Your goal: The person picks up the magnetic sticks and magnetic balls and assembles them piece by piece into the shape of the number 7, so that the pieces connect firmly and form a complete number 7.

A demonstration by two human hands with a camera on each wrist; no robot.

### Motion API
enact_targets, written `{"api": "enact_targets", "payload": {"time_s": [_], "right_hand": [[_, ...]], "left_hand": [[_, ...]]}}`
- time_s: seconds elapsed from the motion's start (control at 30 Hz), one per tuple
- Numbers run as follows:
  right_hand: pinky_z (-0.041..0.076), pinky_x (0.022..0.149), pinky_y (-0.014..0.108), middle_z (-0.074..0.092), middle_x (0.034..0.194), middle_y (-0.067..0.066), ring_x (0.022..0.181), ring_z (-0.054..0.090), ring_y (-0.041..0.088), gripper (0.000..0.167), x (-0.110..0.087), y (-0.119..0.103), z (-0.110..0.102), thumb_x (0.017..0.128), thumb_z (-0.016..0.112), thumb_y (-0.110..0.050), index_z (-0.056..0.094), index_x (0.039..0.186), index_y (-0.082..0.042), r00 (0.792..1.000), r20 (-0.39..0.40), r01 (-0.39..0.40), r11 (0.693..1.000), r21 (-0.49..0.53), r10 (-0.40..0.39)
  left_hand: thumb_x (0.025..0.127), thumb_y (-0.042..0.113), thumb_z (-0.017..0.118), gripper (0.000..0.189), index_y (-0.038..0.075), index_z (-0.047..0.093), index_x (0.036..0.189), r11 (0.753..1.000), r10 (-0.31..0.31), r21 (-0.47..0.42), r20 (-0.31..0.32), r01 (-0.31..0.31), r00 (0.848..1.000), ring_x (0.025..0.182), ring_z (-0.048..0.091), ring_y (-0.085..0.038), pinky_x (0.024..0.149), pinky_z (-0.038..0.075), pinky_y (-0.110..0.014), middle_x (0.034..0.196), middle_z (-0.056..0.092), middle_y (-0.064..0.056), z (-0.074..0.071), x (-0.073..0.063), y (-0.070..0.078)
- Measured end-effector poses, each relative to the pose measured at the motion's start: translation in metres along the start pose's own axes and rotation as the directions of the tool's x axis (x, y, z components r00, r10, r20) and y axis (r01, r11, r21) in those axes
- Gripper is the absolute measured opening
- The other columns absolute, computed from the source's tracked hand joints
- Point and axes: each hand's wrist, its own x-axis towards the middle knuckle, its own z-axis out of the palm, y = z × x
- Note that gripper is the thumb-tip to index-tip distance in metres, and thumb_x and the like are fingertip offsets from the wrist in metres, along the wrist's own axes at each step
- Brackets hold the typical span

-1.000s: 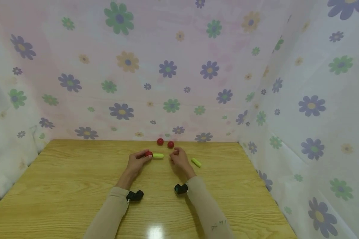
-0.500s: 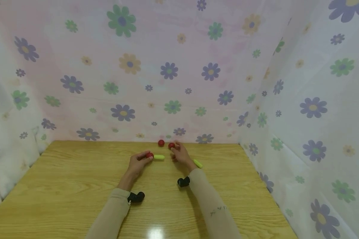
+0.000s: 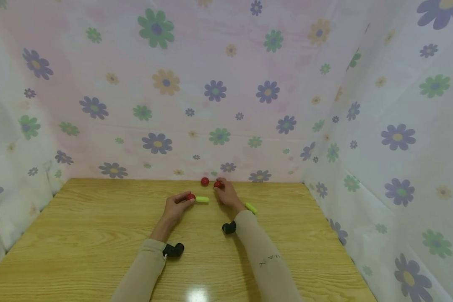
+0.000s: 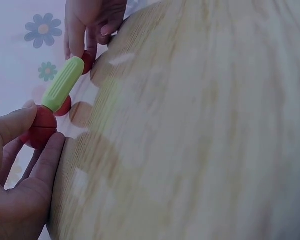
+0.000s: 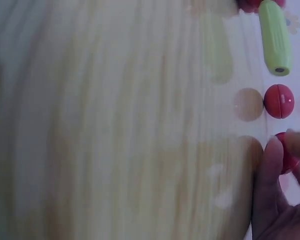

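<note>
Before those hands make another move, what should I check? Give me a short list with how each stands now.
1. Left hand grips a red ball: ok.
2. Green stick meets that ball: ok.
3. Stick firmly fixed in it: cannot tell.
4. Right hand pinches another red ball: ok.
5. That other ball joined to the stick's free end: not ok, they are apart.
6. Third red ball untouched by either hand: ok.

Near the edge of the wood-grain table (image 4: pixel 190 120), we see the left hand (image 4: pixel 17 195) pinching a seamed red ball (image 4: pixel 42 132), a ribbed lime-green stick (image 4: pixel 63 84) extending from it. A second red ball (image 4: pixel 64 106) shows behind the stick; the right hand (image 4: pixel 94 20) touches a third red ball (image 4: pixel 87 62).
</note>
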Motion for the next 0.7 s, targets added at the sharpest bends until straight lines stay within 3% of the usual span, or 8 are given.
{"api": "enact_targets", "payload": {"time_s": [0.13, 0.27, 0.47, 0.7], "right_hand": [[0.045, 0.047, 0.022, 0.057, 0.119, 0.022, 0.051, 0.05, 0.011, 0.041, -0.002, 0.001, 0.003, 0.103, 0.057, -0.013, 0.051, 0.142, -0.001, 0.995, -0.062, -0.069, 0.989, 0.129, 0.078], [0.046, 0.048, 0.019, 0.058, 0.12, 0.02, 0.055, 0.05, 0.01, 0.04, -0.005, 0.001, 0.004, 0.103, 0.059, -0.011, 0.054, 0.141, -0.001, 0.985, -0.106, -0.11, 0.972, 0.21, 0.135], [0.046, 0.049, 0.018, 0.06, 0.112, 0.017, 0.055, 0.05, 0.01, 0.033, -0.009, 0.0, 0.003, 0.102, 0.061, -0.008, 0.058, 0.132, 0.004, 0.983, -0.119, -0.105, 0.963, 0.247, 0.137], [0.045, 0.049, 0.019, 0.061, 0.111, 0.017, 0.055, 0.05, 0.01, 0.032, -0.014, -0.002, 0.004, 0.101, 0.063, -0.006, 0.059, 0.13, 0.005, 0.986, -0.108, -0.091, 0.947, 0.309, 0.13]], "left_hand": [[0.094, 0.007, 0.074, 0.047, -0.002, 0.061, 0.138, 1.0, -0.002, 0.0, -0.004, 0.002, 1.0, 0.131, 0.054, -0.034, 0.081, 0.051, -0.012, 0.144, 0.055, -0.025, 0.001, -0.002, 0.002], [0.094, 0.008, 0.074, 0.047, -0.001, 0.061, 0.139, 1.0, -0.003, 0.019, -0.003, 0.003, 1.0, 0.132, 0.054, -0.034, 0.082, 0.051, -0.013, 0.145, 0.055, -0.025, 0.001, -0.002, 0.003], [0.095, 0.009, 0.073, 0.047, -0.004, 0.06, 0.138, 0.999, 0.027, 0.04, 0.005, -0.028, 1.0, 0.129, 0.056, -0.037, 0.086, 0.053, -0.019, 0.141, 0.056, -0.028, 0.002, -0.006, 0.003], [0.095, 0.009, 0.073, 0.047, -0.001, 0.061, 0.139, 0.999, 0.019, 0.034, -0.005, -0.019, 1.0, 0.129, 0.056, -0.035, 0.085, 0.052, -0.016, 0.142, 0.057, -0.025, 0.002, -0.006, 0.004]]}}
